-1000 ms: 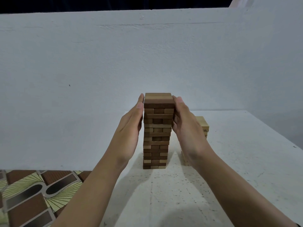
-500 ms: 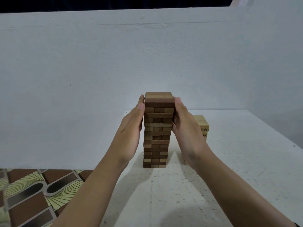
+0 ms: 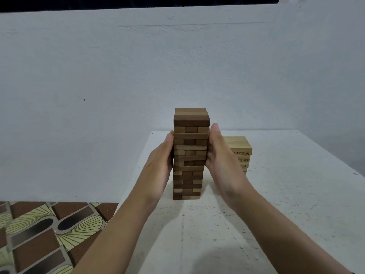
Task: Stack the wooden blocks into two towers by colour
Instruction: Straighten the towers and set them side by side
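Palms flat and fingers straight, your left hand (image 3: 161, 163) and right hand (image 3: 222, 163) now press the brown tower (image 3: 190, 123) lower than before, squaring its middle, so stacking looks nearly finished.

Single head-worn view, forward and down, close over the white table (image 3: 276, 194) toward the wall (image 3: 118, 76)

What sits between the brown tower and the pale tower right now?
In the head view, only the right hand: its straight fingers press the right side of the brown tower, and it hides the left part of the pale tower.
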